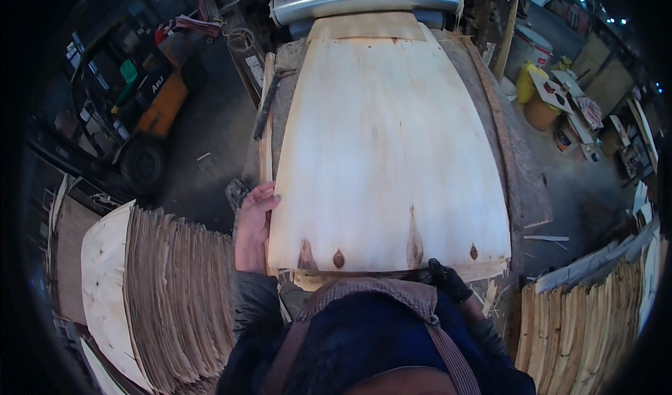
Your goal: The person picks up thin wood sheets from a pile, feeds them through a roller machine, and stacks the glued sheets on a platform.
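A long, pale wood veneer sheet point(392, 143) lies in front of me, with several dark knots near its near edge. Its far end reaches a metal roller point(367, 4), where a shorter veneer piece point(364, 25) overlaps it. My bare left hand point(255, 220) is at the sheet's left edge, its fingers extended and touching the side. At the near edge, toward the right corner, my right hand point(449, 281) in a dark glove grips the sheet, some of its fingers hidden. More layers show beneath the near edge.
Stacked veneer point(178, 283) stands to the left, another stack point(584, 325) to the right. A dark hammer-like tool point(269, 101) rests left of the sheet. Beyond are an orange forklift point(161, 108) on the left and buckets point(542, 108) on the right.
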### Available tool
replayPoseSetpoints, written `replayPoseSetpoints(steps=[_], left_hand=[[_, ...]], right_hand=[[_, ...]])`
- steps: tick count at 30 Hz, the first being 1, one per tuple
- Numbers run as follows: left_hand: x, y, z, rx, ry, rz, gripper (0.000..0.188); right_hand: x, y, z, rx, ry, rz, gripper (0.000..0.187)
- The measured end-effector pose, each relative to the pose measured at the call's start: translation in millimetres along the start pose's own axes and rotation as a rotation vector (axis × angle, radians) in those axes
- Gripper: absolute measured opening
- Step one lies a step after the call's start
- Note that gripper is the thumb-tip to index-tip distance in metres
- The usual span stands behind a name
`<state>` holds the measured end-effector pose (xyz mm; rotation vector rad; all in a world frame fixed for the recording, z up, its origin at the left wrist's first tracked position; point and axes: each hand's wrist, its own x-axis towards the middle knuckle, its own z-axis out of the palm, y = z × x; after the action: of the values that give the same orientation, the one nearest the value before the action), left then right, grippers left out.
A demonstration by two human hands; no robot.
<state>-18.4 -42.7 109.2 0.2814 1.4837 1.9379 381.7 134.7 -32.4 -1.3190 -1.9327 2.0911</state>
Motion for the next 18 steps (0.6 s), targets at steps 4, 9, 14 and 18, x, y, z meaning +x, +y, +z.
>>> replayPoseSetpoints(steps=[4,9,14,18], left_hand=[[-1.2,12.3,6.2,-0.066,-0.05,0.016,0.031],[18.3,-16.4,-26.9,0.041,0.015,-0.023,0.038],[42.9,-136.2,-75.7,0.578,0.145,0.159,0.055],[17.4,-143.8,-30.5,1.097,0.056,0.039,0.07]], right_hand=[[-4.1,15.0,-5.4,-0.19,0.096,-0.281,0.03],[-1.0,-22.0,-4.2,-0.488,0.342,-0.956,0.037],[48.0,-104.5,-10.4,0.369,0.095,-0.044,0.036],[167.7,-94.9,-28.6,0.967,-0.082,-0.216,0.026]])
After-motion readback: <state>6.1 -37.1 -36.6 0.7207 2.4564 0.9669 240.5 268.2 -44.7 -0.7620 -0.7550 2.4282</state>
